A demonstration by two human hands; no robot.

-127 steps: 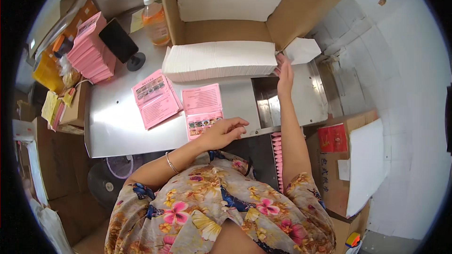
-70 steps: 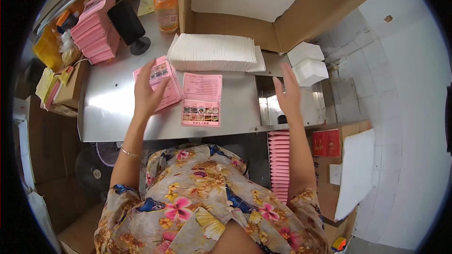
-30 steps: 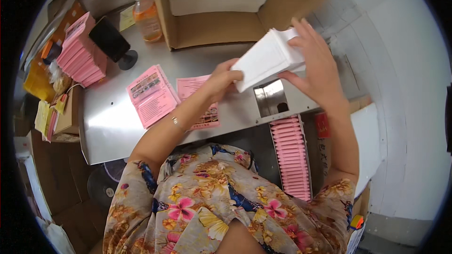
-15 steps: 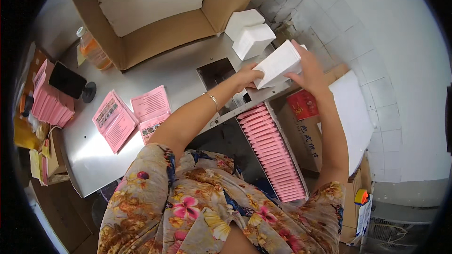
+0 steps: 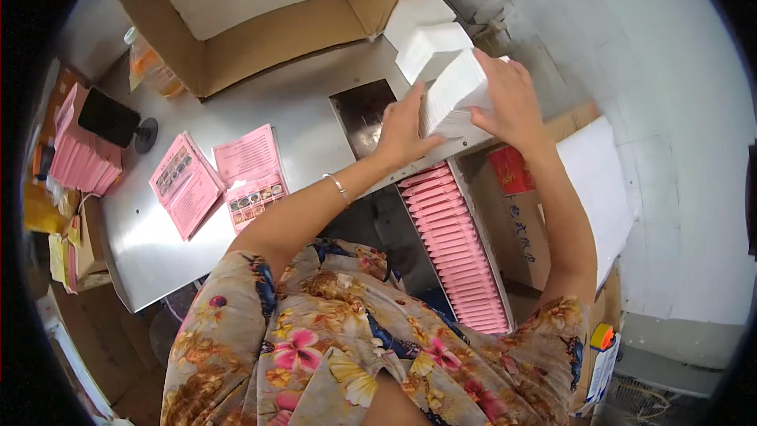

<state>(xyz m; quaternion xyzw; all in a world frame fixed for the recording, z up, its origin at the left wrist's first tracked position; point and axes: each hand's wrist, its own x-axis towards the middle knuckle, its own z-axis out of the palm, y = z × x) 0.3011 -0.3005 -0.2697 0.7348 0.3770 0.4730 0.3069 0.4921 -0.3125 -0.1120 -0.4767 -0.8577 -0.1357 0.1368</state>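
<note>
White stack (image 5: 456, 96); partly behind right hand (image 5: 512, 102)

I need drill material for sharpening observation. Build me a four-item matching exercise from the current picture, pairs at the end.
Things:
1. Bottle
2. Foremost white paper stack
3. Black-screened device
4. Pink packets

Places or states:
A. Lined up past the near edge of the metal table
B. On a round-based stand
C. White-capped, left of the open cardboard box
D. Between the left hand and right hand

Pairs: 1-C; 2-D; 3-B; 4-A
</note>
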